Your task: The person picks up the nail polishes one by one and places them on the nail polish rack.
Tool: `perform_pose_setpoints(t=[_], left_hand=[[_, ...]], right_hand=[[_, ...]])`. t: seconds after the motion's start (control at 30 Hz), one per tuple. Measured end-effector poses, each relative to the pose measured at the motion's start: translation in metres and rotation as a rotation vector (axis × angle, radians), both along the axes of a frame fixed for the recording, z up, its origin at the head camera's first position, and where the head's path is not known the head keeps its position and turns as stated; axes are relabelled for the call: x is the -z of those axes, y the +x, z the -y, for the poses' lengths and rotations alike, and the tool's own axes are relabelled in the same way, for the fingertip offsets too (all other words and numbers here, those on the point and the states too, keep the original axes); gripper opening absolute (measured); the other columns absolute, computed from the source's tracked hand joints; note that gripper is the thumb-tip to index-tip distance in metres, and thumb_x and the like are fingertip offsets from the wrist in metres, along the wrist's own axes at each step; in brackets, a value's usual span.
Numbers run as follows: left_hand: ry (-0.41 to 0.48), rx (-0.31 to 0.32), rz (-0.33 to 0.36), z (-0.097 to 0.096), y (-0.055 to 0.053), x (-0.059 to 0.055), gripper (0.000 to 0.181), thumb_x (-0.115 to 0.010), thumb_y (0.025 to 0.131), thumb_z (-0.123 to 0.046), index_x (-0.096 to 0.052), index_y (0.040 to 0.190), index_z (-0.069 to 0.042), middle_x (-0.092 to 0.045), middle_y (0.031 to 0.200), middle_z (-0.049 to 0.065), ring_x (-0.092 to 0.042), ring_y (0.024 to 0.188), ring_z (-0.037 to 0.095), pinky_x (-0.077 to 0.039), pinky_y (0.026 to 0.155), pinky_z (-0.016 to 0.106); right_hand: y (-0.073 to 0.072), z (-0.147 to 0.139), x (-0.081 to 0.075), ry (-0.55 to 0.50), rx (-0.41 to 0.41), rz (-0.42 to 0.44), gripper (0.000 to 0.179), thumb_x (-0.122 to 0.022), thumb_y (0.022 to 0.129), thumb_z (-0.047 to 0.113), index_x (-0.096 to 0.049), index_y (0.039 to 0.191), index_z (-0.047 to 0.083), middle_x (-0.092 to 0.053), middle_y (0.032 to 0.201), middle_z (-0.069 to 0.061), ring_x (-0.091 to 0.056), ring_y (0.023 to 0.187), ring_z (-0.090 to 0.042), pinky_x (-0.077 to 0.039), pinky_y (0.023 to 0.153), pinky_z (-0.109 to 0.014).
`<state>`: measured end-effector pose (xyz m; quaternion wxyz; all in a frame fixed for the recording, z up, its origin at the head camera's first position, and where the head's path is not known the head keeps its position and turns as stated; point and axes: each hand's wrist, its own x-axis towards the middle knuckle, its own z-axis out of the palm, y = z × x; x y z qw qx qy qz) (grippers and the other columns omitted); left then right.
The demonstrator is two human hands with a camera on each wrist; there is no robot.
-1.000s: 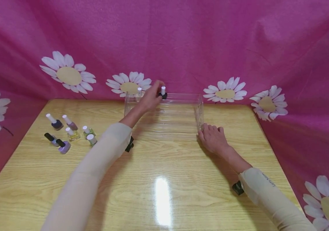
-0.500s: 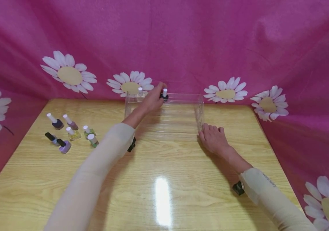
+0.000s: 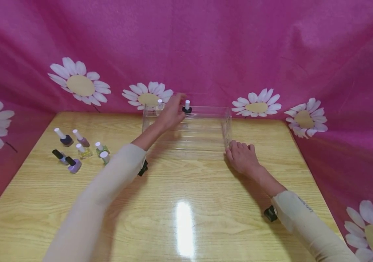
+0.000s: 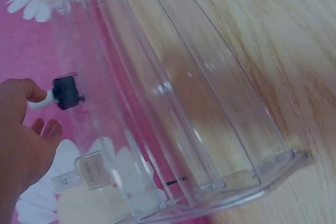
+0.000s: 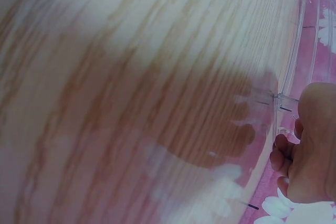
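A clear stepped rack (image 3: 202,112) stands at the back of the table. On its top tier a dark nail polish bottle (image 3: 187,109) with a white cap stands upright. A pale nail polish bottle (image 4: 93,170) is farther left on that tier, partly behind my left arm in the head view. My left hand (image 3: 172,112) is just left of the dark bottle, its fingers loose; in the left wrist view one fingertip overlaps the white cap, and whether it touches cannot be told. My right hand (image 3: 242,157) holds the rack's front right corner with curled fingers.
Several nail polish bottles lie at the table's left, among them a lilac one (image 3: 74,166), a yellow one (image 3: 85,153) and a dark one (image 3: 66,140). A pink flowered cloth (image 3: 202,54) hangs behind the wooden table (image 3: 232,225).
The dark bottle has settled upright on the top tier. My left hand has loosened and drawn slightly left from it. The right hand stays at the rack's corner.
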<state>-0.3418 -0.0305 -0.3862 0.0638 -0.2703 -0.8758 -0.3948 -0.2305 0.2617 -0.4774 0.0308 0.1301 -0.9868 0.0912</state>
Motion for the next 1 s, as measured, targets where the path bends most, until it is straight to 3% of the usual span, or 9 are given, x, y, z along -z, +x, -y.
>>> perform_pose_setpoints(t=[0.2,0.4,0.57,0.8,1.0], left_hand=[[0.040,-0.031,-0.049,0.012,0.020,-0.010,0.053,-0.065,0.085,0.004,-0.045,0.134,0.005,-0.053,0.128,0.024,-0.050,0.121,0.034,-0.042,0.103,0.040],[0.155,-0.018,-0.034,0.029,0.048,-0.022,0.051,-0.064,0.087,0.007,-0.044,0.134,0.005,-0.053,0.127,0.024,-0.052,0.119,0.038,-0.046,0.100,0.042],[0.220,-0.044,-0.016,0.047,0.065,-0.029,0.050,-0.062,0.086,0.008,-0.044,0.133,0.004,-0.053,0.128,0.021,-0.052,0.121,0.034,-0.047,0.100,0.043],[0.262,-0.071,-0.026,0.073,0.082,-0.024,0.050,-0.063,0.084,0.013,-0.045,0.130,0.008,-0.052,0.128,0.025,-0.054,0.119,0.036,-0.046,0.101,0.043],[0.214,-0.099,0.039,0.095,0.099,-0.018,0.052,-0.063,0.087,0.009,-0.042,0.134,0.005,-0.050,0.132,0.024,-0.051,0.123,0.036,-0.045,0.103,0.047]], right_hand=[[0.001,-0.001,-0.001,0.004,-0.008,-0.008,0.028,-0.037,0.107,0.029,-0.042,0.091,0.007,-0.050,0.080,-0.010,-0.053,0.084,-0.038,-0.033,0.077,-0.051],[0.002,-0.001,-0.002,0.000,-0.019,-0.014,0.027,-0.038,0.107,0.028,-0.040,0.090,0.007,-0.047,0.077,-0.009,-0.052,0.080,-0.036,-0.033,0.074,-0.050],[0.002,-0.002,-0.001,0.006,-0.016,-0.018,0.027,-0.037,0.107,0.028,-0.039,0.089,0.007,-0.046,0.077,-0.009,-0.050,0.078,-0.035,-0.032,0.073,-0.049],[0.002,-0.003,0.001,-0.008,-0.021,-0.012,0.027,-0.035,0.107,0.028,-0.040,0.090,0.008,-0.047,0.078,-0.008,-0.050,0.078,-0.035,-0.031,0.073,-0.048],[0.002,-0.002,0.001,-0.006,-0.024,-0.025,0.027,-0.036,0.107,0.029,-0.040,0.090,0.008,-0.046,0.078,-0.008,-0.049,0.077,-0.034,-0.030,0.071,-0.047]])
